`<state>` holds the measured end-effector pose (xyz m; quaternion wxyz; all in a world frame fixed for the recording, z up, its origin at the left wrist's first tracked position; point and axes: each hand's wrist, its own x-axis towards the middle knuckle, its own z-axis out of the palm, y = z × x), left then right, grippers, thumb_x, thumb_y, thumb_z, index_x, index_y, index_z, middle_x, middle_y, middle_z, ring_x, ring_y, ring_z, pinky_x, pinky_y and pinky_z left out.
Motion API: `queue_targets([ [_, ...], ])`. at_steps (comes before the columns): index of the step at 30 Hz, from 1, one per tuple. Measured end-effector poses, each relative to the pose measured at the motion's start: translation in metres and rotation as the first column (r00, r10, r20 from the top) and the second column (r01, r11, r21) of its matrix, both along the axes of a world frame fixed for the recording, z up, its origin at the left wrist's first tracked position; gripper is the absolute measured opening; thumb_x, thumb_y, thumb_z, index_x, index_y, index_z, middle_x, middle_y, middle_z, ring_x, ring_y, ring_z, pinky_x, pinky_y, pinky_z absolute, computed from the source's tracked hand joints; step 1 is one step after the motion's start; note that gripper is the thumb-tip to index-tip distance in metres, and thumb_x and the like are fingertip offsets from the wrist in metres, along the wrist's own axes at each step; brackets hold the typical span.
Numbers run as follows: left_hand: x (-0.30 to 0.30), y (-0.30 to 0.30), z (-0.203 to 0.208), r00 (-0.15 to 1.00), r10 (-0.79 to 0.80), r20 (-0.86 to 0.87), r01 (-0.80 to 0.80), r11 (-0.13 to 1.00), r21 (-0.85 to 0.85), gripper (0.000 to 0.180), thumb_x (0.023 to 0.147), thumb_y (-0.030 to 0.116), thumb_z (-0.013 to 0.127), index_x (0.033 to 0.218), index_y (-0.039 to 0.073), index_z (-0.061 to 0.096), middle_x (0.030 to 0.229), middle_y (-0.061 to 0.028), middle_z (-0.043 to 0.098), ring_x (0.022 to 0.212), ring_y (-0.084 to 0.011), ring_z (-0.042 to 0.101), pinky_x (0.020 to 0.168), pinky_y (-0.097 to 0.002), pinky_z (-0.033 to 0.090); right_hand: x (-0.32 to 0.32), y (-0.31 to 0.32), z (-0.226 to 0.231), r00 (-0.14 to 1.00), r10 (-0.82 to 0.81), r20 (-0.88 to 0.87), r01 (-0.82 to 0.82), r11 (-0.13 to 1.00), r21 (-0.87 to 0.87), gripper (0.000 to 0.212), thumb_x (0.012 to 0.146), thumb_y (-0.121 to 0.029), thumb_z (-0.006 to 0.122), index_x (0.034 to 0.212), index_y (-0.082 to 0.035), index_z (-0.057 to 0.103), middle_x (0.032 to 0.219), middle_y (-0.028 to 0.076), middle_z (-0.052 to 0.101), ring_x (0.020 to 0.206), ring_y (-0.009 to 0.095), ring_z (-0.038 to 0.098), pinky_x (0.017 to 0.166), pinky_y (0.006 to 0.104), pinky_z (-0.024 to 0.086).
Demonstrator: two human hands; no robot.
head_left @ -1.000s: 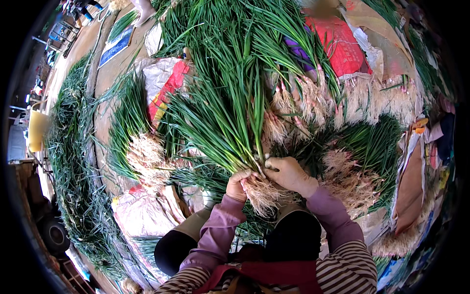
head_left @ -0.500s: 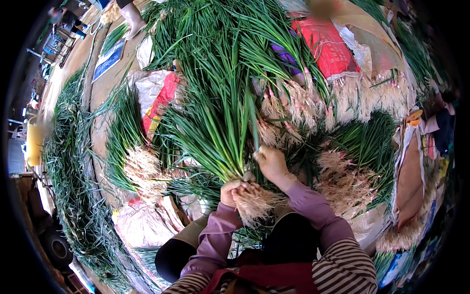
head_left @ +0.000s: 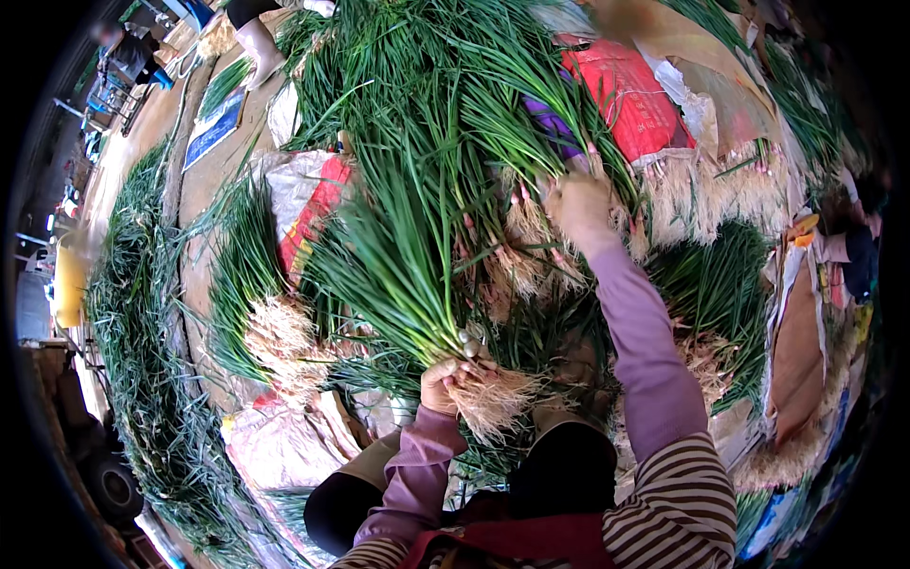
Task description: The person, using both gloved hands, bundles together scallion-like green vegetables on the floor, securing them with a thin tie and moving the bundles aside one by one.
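Observation:
My left hand (head_left: 438, 384) is closed round the lower stems of a bunch of spring onions (head_left: 423, 303), above my lap. Its green leaves fan out away from me, and pale stringy roots (head_left: 491, 396) hang past my fingers on the near side. With the arm stretched forward, my right hand (head_left: 580, 209) is at the root end of loose spring onions (head_left: 512, 133) lying in the big heap. It looks slightly blurred and its fingertips are hidden, so what it grips, if anything, does not show.
Rooted bunches lie at left (head_left: 277, 332) and right (head_left: 706, 284). A red sack (head_left: 630, 100) covers more spring onions at far right. A white-and-red sack (head_left: 308, 190) and a pinkish sack (head_left: 289, 436) lie to the left. Beyond the heap stands someone's boot (head_left: 258, 52).
My right hand has moved forward and to the right, from beside the held bunch to the loose spring onions. My left hand keeps its grip, with the bunch tilted slightly more leftward.

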<state>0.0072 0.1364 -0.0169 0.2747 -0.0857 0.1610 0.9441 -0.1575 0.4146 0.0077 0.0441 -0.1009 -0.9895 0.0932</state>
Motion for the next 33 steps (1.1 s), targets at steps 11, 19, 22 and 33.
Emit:
queue_targets([
  [11, 0.011, -0.003, -0.023, 0.964, -0.067, 0.257, 0.097, 0.989, -0.108, 0.017, 0.073, 0.009, 0.061, 0.077, -0.007, 0.061, 0.084, -0.0182, 0.064, 0.086, -0.0306, 0.061, 0.083, -0.0425, 0.049, 0.146, -0.075, -0.022, 0.966, 0.246, 0.078, -0.005, 0.320, -0.947, 0.024, 0.086, -0.021, 0.059, 0.081, 0.001, 0.064, 0.062, 0.005, 0.060, 0.058, 0.012, 0.053, 0.055, 0.0290, 0.042],
  [19, 0.012, -0.003, -0.019, 0.949, -0.057, 0.309, 0.101, 0.986, -0.130, 0.019, 0.072, 0.012, 0.062, 0.078, -0.006, 0.061, 0.080, -0.0168, 0.064, 0.078, -0.0313, 0.063, 0.078, -0.0427, 0.051, 0.139, -0.104, -0.034, 0.958, 0.266, 0.108, 0.065, 0.165, -0.984, 0.013, 0.084, -0.009, 0.057, 0.082, 0.003, 0.062, 0.073, 0.009, 0.064, 0.058, 0.013, 0.054, 0.055, 0.0274, 0.043],
  [22, 0.011, 0.009, -0.008, 0.958, -0.121, 0.260, 0.149, 0.985, -0.089, 0.021, 0.073, 0.012, 0.060, 0.081, -0.007, 0.060, 0.085, -0.0183, 0.063, 0.081, -0.0335, 0.062, 0.079, -0.0430, 0.050, 0.155, -0.096, -0.058, 0.995, 0.073, 0.071, -0.007, 0.744, -0.668, 0.018, 0.083, -0.017, 0.057, 0.086, 0.000, 0.061, 0.075, 0.019, 0.061, 0.065, 0.034, 0.059, 0.060, 0.0405, 0.044],
  [33, 0.018, 0.013, -0.027, 0.951, -0.205, 0.232, 0.253, 0.946, -0.203, 0.025, 0.070, 0.011, 0.059, 0.085, -0.009, 0.061, 0.094, -0.0199, 0.062, 0.088, -0.0335, 0.059, 0.083, -0.0450, 0.047, 0.127, -0.092, -0.014, 0.994, 0.095, 0.061, -0.024, 0.705, -0.709, 0.023, 0.078, -0.020, 0.066, 0.073, 0.001, 0.058, 0.058, 0.016, 0.053, 0.048, 0.020, 0.050, 0.049, 0.0338, 0.040],
])
